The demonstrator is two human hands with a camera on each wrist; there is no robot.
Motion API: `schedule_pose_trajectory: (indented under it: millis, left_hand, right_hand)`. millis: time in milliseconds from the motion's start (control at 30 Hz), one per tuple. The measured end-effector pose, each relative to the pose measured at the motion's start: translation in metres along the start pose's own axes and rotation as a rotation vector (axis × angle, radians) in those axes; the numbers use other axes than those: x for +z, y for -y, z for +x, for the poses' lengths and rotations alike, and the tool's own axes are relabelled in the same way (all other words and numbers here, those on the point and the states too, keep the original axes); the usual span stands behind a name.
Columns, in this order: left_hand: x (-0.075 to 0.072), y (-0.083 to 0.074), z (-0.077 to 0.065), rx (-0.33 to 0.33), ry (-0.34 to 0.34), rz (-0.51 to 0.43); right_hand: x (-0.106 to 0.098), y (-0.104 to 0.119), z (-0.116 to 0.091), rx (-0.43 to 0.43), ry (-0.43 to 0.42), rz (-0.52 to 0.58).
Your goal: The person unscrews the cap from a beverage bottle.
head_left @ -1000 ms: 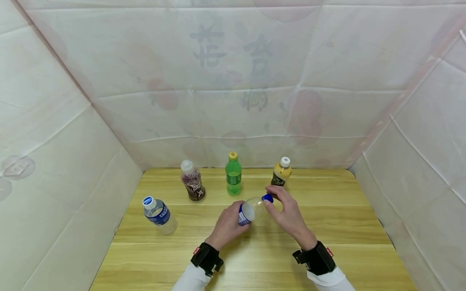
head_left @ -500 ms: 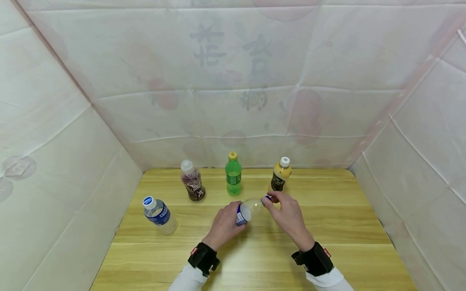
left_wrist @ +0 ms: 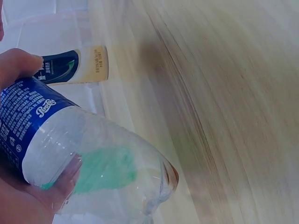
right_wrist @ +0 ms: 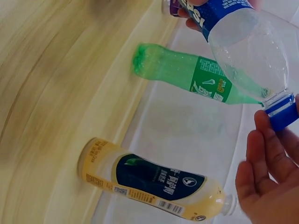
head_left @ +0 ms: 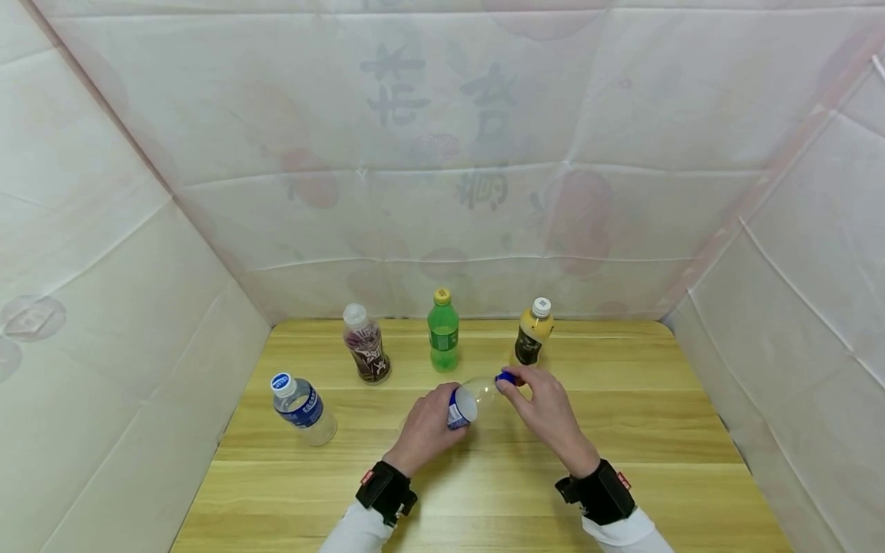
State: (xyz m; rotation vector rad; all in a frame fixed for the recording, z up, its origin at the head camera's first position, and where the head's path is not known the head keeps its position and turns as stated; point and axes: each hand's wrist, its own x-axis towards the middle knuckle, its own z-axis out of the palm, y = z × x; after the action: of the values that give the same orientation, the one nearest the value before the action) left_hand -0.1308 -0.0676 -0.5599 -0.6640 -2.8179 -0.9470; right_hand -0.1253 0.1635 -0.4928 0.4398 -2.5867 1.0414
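My left hand (head_left: 429,426) grips a clear plastic soda bottle (head_left: 482,390) round its blue label (left_wrist: 35,114). The bottle is tilted above the table, its neck towards the right; it looks empty in the right wrist view. Thumb and fingers of my right hand (head_left: 549,415) pinch the blue cap (right_wrist: 282,114) at the bottle's mouth. A blue ring shows on the neck beside the cap. Just behind the right hand stands a yellow drink bottle (head_left: 532,338) with a white cap. A green bottle (head_left: 443,338) with a yellow cap stands behind the held bottle.
On the wooden table (head_left: 636,430), a dark purple drink bottle (head_left: 369,353) stands back left. Nearer on the left is a clear bottle (head_left: 304,411) with a blue label and white-rimmed cap. Pale cloth walls (head_left: 442,230) enclose the back and sides.
My left hand and the clear bottle have shifted slightly left. My right fingers have changed their pinch on the blue cap and sit a little lower. The standing bottles have not moved.
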Motion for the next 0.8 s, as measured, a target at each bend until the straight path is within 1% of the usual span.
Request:
schedule_pose_trajectory:
  millis: [133, 467, 633, 733, 800]
  left_hand:
    - [0.0, 0.0009, 0.0002, -0.011, 0.013, -0.018]
    - [0.0009, 0.0016, 0.0005, 0.001, 0.004, -0.022]
    - [0.0013, 0.002, 0.0008, -0.005, 0.008, -0.046]
    - [0.0012, 0.0018, 0.001, -0.007, 0.008, -0.06]
    - [0.0012, 0.0015, 0.0008, -0.009, 0.011, -0.067]
  right_hand:
    - [-0.0017, -0.0009, -0.0008, -0.03, 0.03, 0.01]
    - [-0.0054, -0.0029, -0.0012, -0.134, 0.075, 0.064]
    - [-0.0066, -0.0035, -0.0018, -0.171, 0.087, 0.088]
    - [-0.0072, -0.0031, -0.0021, -0.166, 0.092, 0.099]
    - [-0.0074, -0.0023, -0.0025, -0.119, 0.1, 0.112]
